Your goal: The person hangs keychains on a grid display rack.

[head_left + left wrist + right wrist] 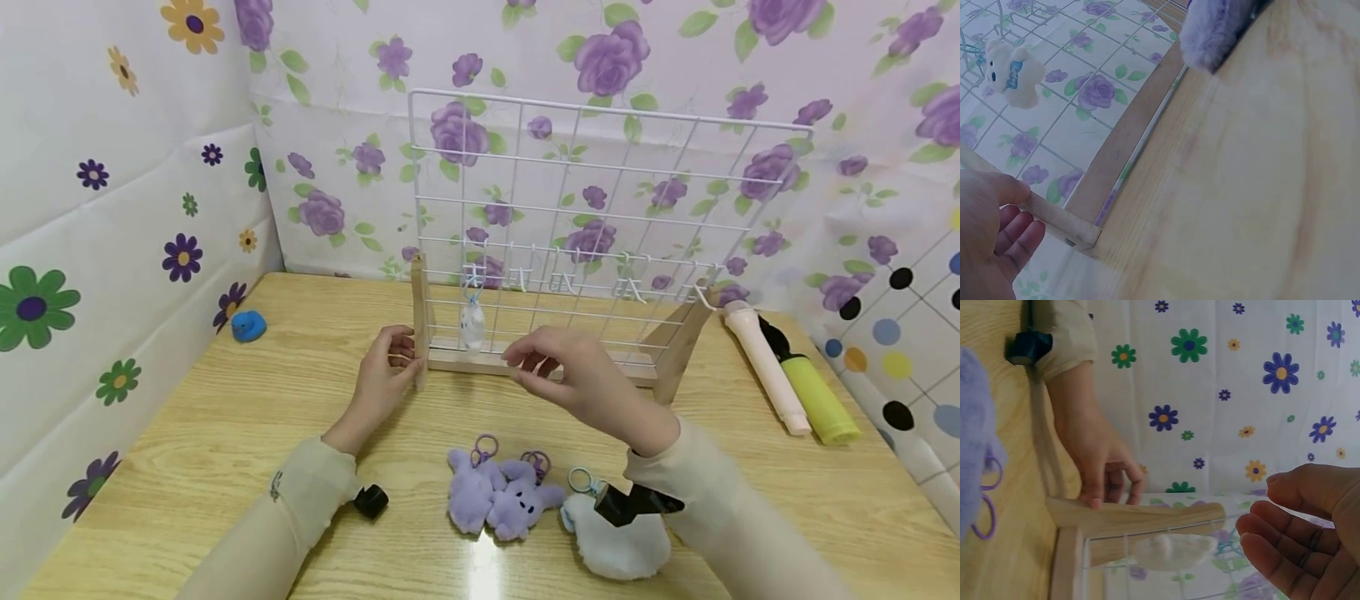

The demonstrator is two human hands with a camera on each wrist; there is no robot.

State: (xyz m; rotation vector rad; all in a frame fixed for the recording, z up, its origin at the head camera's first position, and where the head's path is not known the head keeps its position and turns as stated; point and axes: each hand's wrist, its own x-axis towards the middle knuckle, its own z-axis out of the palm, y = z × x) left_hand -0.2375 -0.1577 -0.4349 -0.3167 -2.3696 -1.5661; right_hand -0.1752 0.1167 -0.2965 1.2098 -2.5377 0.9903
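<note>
My left hand is at the left wooden upright of a white wire grid rack. Its thumb touches the wood, and the other fingers curve loosely at the outer side. My right hand hovers before the grid with fingers loosely bent and nothing between them. A small white plush keychain, bearing a blue label in the left wrist view, hangs by a blue ring from a hook near the grid's left end. More white hooks line the same bar.
Two purple plush keychains lie on the table's front part. A larger white plush is partly behind the right wrist camera. A blue toy duck sits at left; a pale pink tube and a yellow-green one lie at right.
</note>
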